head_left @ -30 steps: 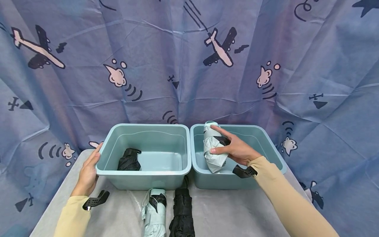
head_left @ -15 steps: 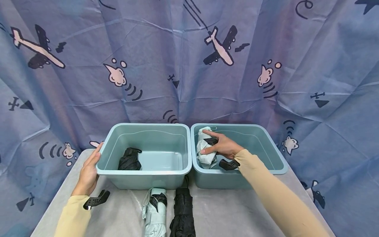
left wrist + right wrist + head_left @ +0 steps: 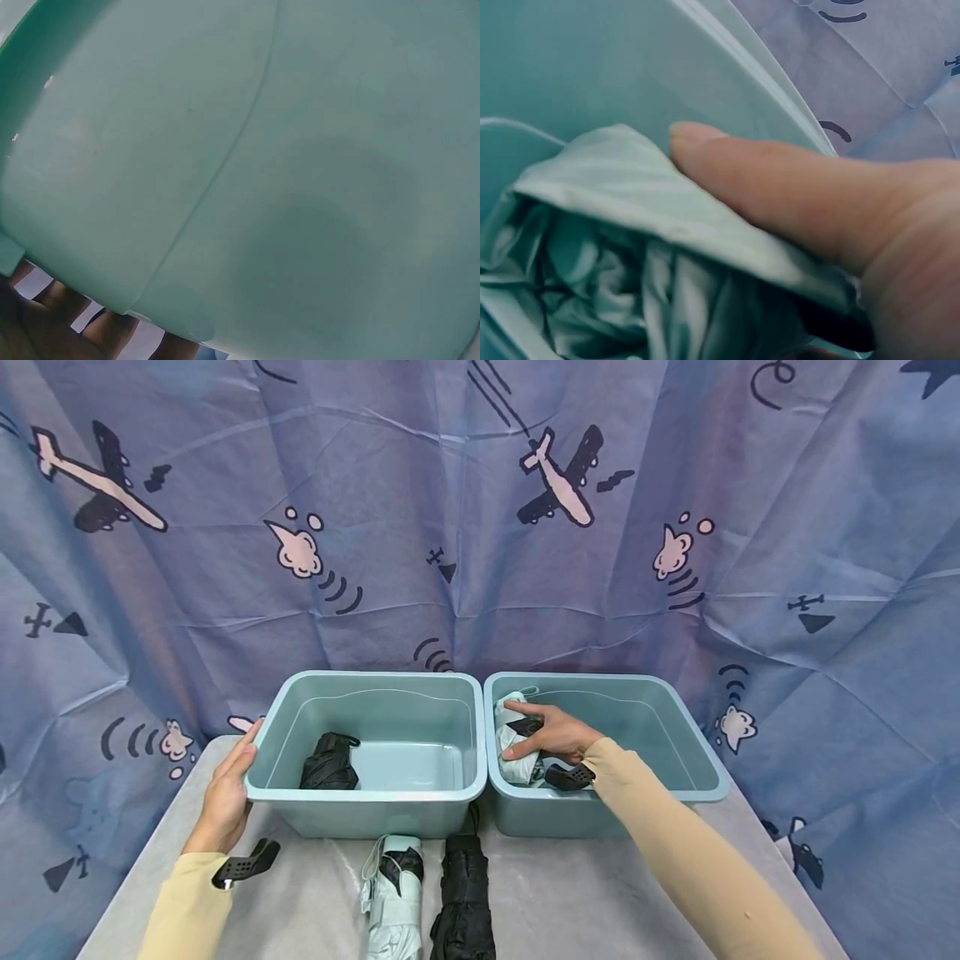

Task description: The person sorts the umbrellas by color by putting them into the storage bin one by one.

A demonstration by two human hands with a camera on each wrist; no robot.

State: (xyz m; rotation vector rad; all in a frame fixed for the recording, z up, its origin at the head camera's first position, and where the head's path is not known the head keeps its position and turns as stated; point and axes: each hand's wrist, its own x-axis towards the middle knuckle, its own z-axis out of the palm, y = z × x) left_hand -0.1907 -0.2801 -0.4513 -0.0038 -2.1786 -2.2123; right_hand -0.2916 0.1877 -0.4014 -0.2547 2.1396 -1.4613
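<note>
The right hand [image 3: 553,732] grips one pale umbrella [image 3: 507,732] inside the right bin [image 3: 637,718] of two, the left hand [image 3: 223,795], straight-fingered, touches the left bin [image 3: 397,710] around one black umbrella [image 3: 328,764], and a second pale umbrella [image 3: 397,906] and second black umbrella [image 3: 463,893] lie on the bench [image 3: 592,893].

Pale folded umbrella [image 3: 517,770], partly black, inside right bin [image 3: 630,714], along its left side

Before the curtain [image 3: 480,485], left bin [image 3: 360,818] and right bin [image 3: 558,823] stand side by side on the worktop [image 3: 600,902], one umbrella [image 3: 330,765] [image 3: 506,737] in each, two more umbrellas [image 3: 396,902] [image 3: 462,893] in front.
</note>
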